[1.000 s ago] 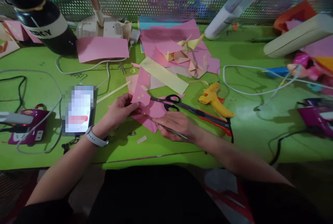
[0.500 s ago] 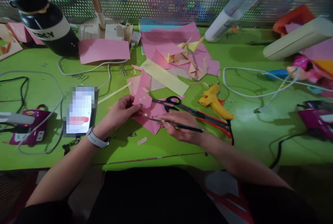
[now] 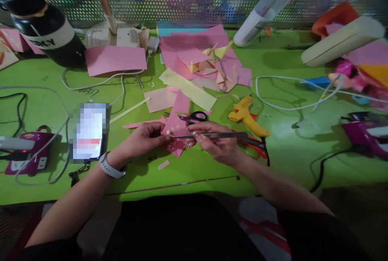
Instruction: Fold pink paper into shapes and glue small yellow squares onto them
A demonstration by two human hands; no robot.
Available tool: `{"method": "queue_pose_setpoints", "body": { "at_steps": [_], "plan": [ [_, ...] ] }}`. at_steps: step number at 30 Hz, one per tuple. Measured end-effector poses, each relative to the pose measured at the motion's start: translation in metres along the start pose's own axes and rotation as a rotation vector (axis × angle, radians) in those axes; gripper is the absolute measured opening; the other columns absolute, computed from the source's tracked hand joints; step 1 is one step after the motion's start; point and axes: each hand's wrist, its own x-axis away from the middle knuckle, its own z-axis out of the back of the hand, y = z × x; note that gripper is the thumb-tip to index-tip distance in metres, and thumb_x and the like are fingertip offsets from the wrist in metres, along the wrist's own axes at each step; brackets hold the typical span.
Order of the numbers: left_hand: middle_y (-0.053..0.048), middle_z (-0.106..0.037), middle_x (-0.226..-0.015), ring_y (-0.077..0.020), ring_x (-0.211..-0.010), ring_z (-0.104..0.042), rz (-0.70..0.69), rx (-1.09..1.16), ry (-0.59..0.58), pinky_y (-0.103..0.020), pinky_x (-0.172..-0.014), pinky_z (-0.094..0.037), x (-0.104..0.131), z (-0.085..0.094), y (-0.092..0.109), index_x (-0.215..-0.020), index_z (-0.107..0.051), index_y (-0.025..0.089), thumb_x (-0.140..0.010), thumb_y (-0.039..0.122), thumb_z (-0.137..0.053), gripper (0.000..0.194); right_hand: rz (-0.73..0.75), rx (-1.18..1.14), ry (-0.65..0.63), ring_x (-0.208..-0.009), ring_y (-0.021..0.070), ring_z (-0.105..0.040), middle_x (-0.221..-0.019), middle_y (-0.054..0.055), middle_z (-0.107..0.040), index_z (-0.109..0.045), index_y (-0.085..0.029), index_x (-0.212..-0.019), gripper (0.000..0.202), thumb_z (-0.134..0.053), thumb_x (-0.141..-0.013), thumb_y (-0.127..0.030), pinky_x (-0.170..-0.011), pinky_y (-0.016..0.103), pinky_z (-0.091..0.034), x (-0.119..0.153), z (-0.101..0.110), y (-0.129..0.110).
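right hand (image 3: 217,143) pinches tweezers (image 3: 226,134), tip to its left; left hand (image 3: 144,137), pinching pink paper (image 3: 175,122), should brace it (the pale square (image 3: 168,132) is tiny).

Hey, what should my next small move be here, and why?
Probably gently press the pale square against the pink paper with the tweezers: your right hand holds their tip at it, your left hand holds the paper, and similar pale spots show there. I can't tell whether it's stuck.
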Motion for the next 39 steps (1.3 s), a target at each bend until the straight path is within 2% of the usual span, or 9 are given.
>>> {"method": "queue_pose_setpoints", "body": {
  "at_steps": [4, 8, 15, 20, 27, 32, 39],
  "plan": [
    [-0.008, -0.074, -0.093, -0.0141, -0.08, -0.07, -0.019, 0.012, -0.013, -0.026, -0.076, -0.057, -0.001, 0.0, 0.001, -0.097, -0.07, 0.012, -0.086, 0.027, -0.071, 0.019, -0.023, -0.079, 0.014, -0.065, 0.0117, -0.074, -0.083, 0.002, -0.075, -0.068, -0.018, -0.108, 0.018, -0.06, -0.092, -0.017, -0.06, 0.02, -0.063, -0.001, -0.002, -0.001],
    [-0.007, -0.073, -0.09, -0.0134, -0.078, -0.069, -0.021, 0.006, -0.019, -0.026, -0.075, -0.057, -0.001, -0.001, 0.002, -0.094, -0.069, 0.011, -0.086, 0.028, -0.072, 0.019, -0.063, -0.077, 0.023, -0.064, 0.012, -0.074, -0.083, 0.002, -0.076, -0.069, -0.019, -0.106, 0.017, -0.061, -0.092, -0.02, -0.059, 0.02, -0.063, -0.002, -0.003, -0.003],
    [-0.005, -0.073, -0.09, -0.0126, -0.079, -0.068, -0.008, 0.053, 0.003, -0.026, -0.078, -0.057, -0.001, 0.0, -0.001, -0.094, -0.068, 0.012, -0.084, 0.025, -0.074, 0.017, -0.01, -0.1, 0.057, -0.062, 0.0115, -0.074, -0.078, -0.001, -0.077, -0.069, -0.021, -0.108, 0.02, -0.061, -0.091, -0.016, -0.06, 0.02, -0.063, 0.0, -0.007, -0.006],
    [-0.004, -0.074, -0.091, -0.0117, -0.082, -0.069, -0.013, 0.118, 0.047, -0.025, -0.081, -0.056, -0.001, -0.001, -0.005, -0.094, -0.069, 0.013, -0.084, 0.024, -0.074, 0.016, 0.014, -0.105, 0.112, -0.062, 0.0122, -0.074, -0.081, 0.001, -0.078, -0.068, -0.02, -0.109, 0.019, -0.06, -0.092, -0.016, -0.061, 0.022, -0.064, 0.002, -0.012, -0.004],
    [-0.005, -0.074, -0.092, -0.0117, -0.081, -0.069, -0.042, 0.114, 0.049, -0.025, -0.08, -0.055, -0.002, -0.002, -0.006, -0.094, -0.07, 0.012, -0.083, 0.024, -0.075, 0.017, 0.01, -0.067, 0.093, -0.063, 0.0123, -0.074, -0.082, 0.002, -0.079, -0.068, -0.02, -0.107, 0.017, -0.059, -0.093, -0.021, -0.061, 0.023, -0.064, 0.002, -0.013, -0.004],
    [-0.005, -0.075, -0.092, -0.0107, -0.082, -0.068, -0.038, 0.121, 0.047, -0.023, -0.079, -0.054, -0.002, -0.002, -0.007, -0.094, -0.07, 0.013, -0.083, 0.025, -0.075, 0.017, 0.034, -0.07, 0.106, -0.064, 0.0105, -0.074, -0.082, -0.001, -0.079, -0.068, -0.024, -0.11, 0.021, -0.059, -0.093, -0.017, -0.063, 0.021, -0.063, 0.002, -0.013, -0.003],
    [-0.004, -0.074, -0.09, -0.0112, -0.083, -0.068, -0.023, 0.104, 0.057, -0.023, -0.081, -0.053, -0.001, -0.003, -0.006, -0.095, -0.07, 0.012, -0.083, 0.026, -0.075, 0.019, -0.009, -0.064, 0.112, -0.061, 0.0127, -0.074, -0.078, 0.001, -0.078, -0.068, -0.021, -0.105, 0.015, -0.06, -0.093, -0.023, -0.06, 0.022, -0.064, 0.003, -0.013, -0.001]
  ]
}}
